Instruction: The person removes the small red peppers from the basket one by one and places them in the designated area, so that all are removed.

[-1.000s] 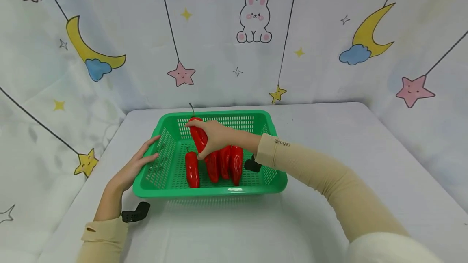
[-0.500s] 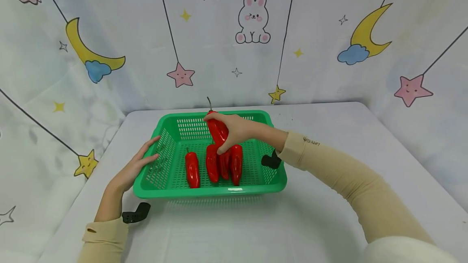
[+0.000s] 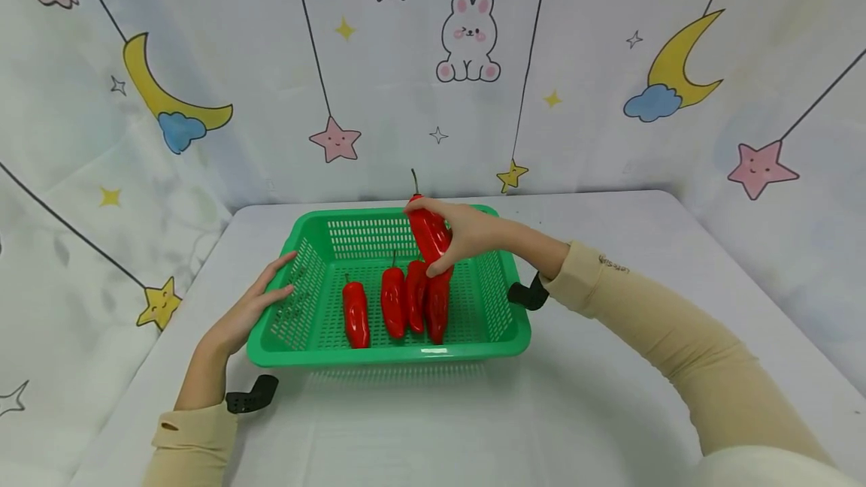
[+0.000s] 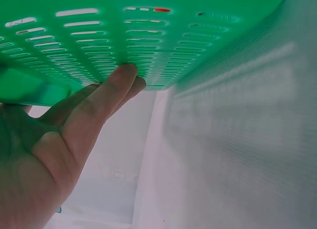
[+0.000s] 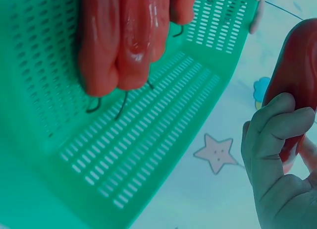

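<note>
Four red peppers (image 3: 393, 303) lie in the green basket (image 3: 379, 358), towards six o'clock. At one o'clock a held pepper (image 3: 428, 231) is raised, pinched between the fingers and thumb of the right hand (image 3: 467, 227); its glossy skin could slip and drop it onto the rest. The left hand (image 3: 246, 310) rests, fingers spread, at nine o'clock; pushing harder might shift the basket.

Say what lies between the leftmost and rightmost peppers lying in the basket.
Two more red peppers, side by side, plus a bare strip of basket floor beside the leftmost pepper; the head view shows it.
</note>
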`<state>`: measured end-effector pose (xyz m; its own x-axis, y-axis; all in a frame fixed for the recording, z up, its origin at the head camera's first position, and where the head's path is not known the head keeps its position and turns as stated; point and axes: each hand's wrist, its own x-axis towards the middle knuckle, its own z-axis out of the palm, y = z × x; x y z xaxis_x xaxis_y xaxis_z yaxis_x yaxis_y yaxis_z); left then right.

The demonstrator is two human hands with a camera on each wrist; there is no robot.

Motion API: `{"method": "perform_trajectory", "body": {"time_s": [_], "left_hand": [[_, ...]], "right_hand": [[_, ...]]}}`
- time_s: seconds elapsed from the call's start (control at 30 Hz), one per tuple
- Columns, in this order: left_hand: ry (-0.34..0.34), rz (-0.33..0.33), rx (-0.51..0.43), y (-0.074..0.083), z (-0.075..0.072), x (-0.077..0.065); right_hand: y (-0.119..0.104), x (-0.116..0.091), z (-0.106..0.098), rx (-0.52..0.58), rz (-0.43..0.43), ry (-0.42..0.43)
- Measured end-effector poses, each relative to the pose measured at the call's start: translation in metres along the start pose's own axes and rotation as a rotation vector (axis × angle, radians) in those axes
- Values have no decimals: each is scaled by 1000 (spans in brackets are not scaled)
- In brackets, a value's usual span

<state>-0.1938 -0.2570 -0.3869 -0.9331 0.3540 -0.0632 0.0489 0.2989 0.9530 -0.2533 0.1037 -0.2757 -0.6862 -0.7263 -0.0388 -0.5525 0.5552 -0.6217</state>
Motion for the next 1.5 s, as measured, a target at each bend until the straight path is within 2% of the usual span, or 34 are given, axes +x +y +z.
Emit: {"method": "perform_trajectory", "body": {"time_s": [0.2,0.37,0.67,0.9,1.5], "left_hand": [[7,-3,21,0,0,1],[7,-5,29,0,0,0],[0,-3,4,0,0,0],[5,-8,17,0,0,0],[16,3,35,1,1,0]], "right_hand": [[5,-11,-5,33,27,8],[8,-18,-8,52,19,12],[12,-33,-14,78,39,25],[23,-44,-17,92,18,49],[45,-83,-28,147,80,94]]}}
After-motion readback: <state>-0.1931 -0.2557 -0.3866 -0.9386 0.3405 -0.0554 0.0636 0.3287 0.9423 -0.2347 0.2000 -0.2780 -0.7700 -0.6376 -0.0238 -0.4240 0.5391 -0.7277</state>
